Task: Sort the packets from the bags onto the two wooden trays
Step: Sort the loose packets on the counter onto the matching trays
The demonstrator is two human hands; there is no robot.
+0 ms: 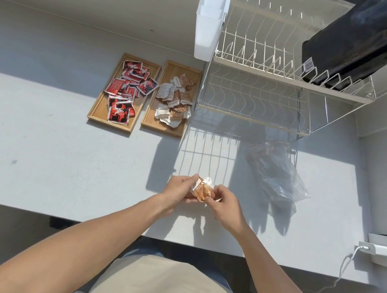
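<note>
Brown-and-white packets (pixel 201 188), a small bunch, pinched between left hand (pixel 178 188) and right hand (pixel 225 204), both closed on it just above the counter (pixel 66 156). Forearms reach forward, wrists angled inward. Left tray (pixel 100 104) holds red packets (pixel 127 90); right tray (pixel 150 115) holds brown ones. Clear bag (pixel 278 175) lies nearby, seemingly nearly empty; sorting looks almost finished.

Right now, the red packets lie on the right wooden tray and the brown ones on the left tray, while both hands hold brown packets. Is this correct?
Not quite: the trays are swapped. The head view shows the red packets on the left tray and the brown ones on the right tray. Both hands, left and right, hold brown packets.
</note>
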